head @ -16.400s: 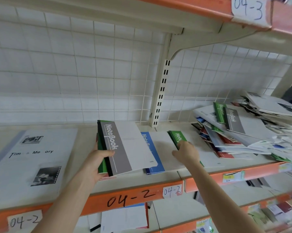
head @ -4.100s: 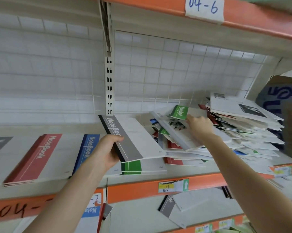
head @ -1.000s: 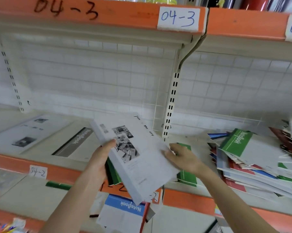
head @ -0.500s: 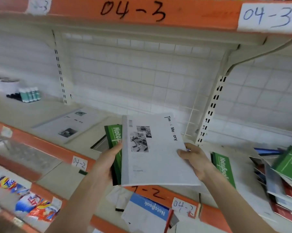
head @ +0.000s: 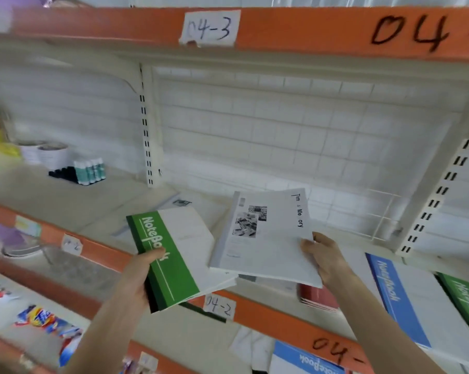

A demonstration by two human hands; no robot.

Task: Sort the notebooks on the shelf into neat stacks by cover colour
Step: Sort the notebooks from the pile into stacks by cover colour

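Head view: left hand [head: 137,276] grips a green-spined notebook [head: 171,255] at its lower spine, thumb on the cover, above the shelf front edge [head: 268,318]. Right hand [head: 329,261] grips a white photo-cover notebook [head: 265,238] by its right edge; the white cover's lower left corner overlaps the green-spined notebook. Both are held tilted, clear of the shelf. Flat on the shelf: red notebooks [head: 318,298] under the white one, a blue-spined notebook [head: 397,298] further right, a second green notebook [head: 468,295] just beside it.

Green notebook [head: 179,260]: green band, white cover. Right of it: photo notebook [head: 265,244], pale grey, monochrome prints; blue notebook [head: 397,300], blue band.
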